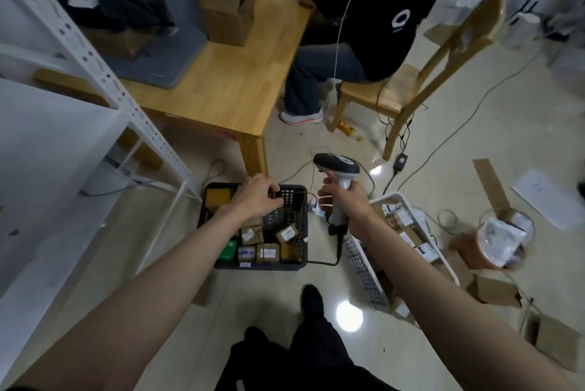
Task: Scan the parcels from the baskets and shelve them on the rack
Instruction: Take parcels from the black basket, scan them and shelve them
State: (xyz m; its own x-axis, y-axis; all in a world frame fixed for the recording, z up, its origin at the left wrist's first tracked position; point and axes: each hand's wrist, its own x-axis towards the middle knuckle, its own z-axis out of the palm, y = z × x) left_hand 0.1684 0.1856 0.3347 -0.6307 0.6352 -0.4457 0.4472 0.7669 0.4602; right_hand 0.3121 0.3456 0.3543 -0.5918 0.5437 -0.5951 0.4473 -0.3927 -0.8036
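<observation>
My right hand grips the handle of a white and grey barcode scanner, held upright above the floor between the two baskets. My left hand hovers over the black basket with its fingers curled, and seems to pinch the thin black scanner cable at the basket's far rim. Several small brown parcels with white labels and a green box lie in the black basket. To the right stands a white basket holding more labelled parcels. The white metal rack stands at the left.
A wooden table with open cardboard boxes stands behind the baskets. A person in black sits on a wooden chair beside it. Cables, loose cardboard and a bag of packets litter the floor at right. My foot is near the baskets.
</observation>
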